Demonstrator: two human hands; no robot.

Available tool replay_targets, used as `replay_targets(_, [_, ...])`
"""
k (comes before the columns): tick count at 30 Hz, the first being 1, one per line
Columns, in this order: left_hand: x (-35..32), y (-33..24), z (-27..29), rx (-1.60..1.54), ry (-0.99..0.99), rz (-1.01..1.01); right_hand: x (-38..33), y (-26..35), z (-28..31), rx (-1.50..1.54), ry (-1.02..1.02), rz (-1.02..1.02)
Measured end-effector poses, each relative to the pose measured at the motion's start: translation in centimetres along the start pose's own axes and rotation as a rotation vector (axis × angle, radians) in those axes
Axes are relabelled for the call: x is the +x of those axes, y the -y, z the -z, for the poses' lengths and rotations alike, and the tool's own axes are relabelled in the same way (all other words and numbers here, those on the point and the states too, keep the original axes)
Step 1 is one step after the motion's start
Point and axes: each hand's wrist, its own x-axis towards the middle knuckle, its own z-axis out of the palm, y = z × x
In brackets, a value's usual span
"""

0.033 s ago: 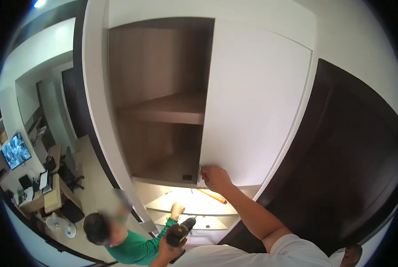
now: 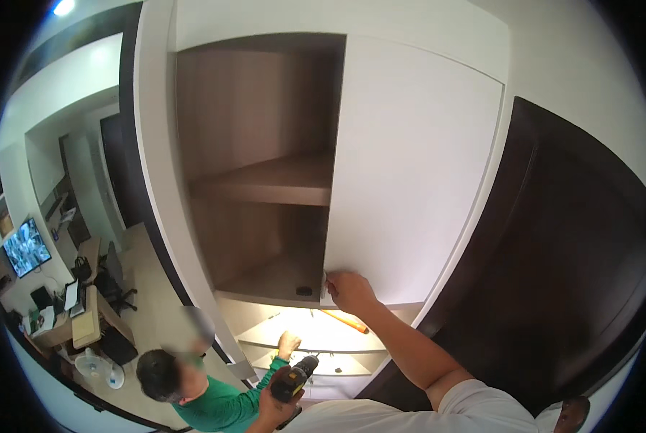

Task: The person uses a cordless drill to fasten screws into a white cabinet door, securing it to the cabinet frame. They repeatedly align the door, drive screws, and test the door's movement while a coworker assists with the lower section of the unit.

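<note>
My right hand (image 2: 349, 290) is closed at the lower left corner of a white cabinet door (image 2: 417, 166), its fingertips curled round the door's edge. Whether a small part is also pinched there, I cannot make out. Low in front of my body, my left hand (image 2: 271, 410) grips a black and yellow cordless drill (image 2: 292, 381), its chuck tilted up and to the right. Left of the door, the brown cabinet compartment (image 2: 258, 115) stands uncovered, with one shelf (image 2: 265, 189) across it. A small dark fitting (image 2: 303, 291) sits on its bottom board near my right fingers.
Below the cabinet, a lit shelf (image 2: 265, 335) holds a long orange tool (image 2: 348, 322) and small parts. A co-worker in a green sleeve (image 2: 214, 400) reaches a hand (image 2: 288, 344) toward it from the left. A dark door (image 2: 554, 252) stands at right; a fan (image 2: 95, 364) is far left.
</note>
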Motion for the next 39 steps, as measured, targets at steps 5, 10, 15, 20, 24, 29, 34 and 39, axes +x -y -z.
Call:
replay_targets(5, [-0.1, 1.2, -0.1, 0.043, -0.064, -0.069, 0.4, 0.3, -0.3, 0.078, -0.031, -0.049])
replay_targets(10, [0.6, 0.6, 0.2, 0.028, -0.064, -0.099, -0.3, 0.7, 0.4, 0.103, -0.095, -0.092])
replay_targets(15, [1.3, 0.3, 0.0, -0.01, -0.063, -0.065, -1.9, 0.2, 0.6, 0.289, -0.145, -0.084])
replay_targets(20, [0.6, 2.4, 0.0, -0.084, -0.077, -0.054, -2.4, 0.8, 0.4, 0.318, -0.229, -0.053])
replay_targets(24, [0.7, 0.6, 0.1, -0.094, -0.04, -0.032, -1.4, 0.2, -0.8, 0.181, -0.281, -0.052])
replay_targets(29, [0.7, 1.2, 0.2, -0.031, -0.032, 0.018, -0.9, 0.0, -2.2, 0.252, -0.355, -0.075])
replay_targets(34, [1.1, 4.3, -0.3, -0.024, -0.028, -0.046, -0.5, 0.4, -2.3, 0.197, -0.333, -0.105])
replay_targets(39, [1.3, -0.1, -0.9, -0.259, 0.0, 0.103, -0.5, 0.6, -1.4, 0.264, -0.305, -0.099])
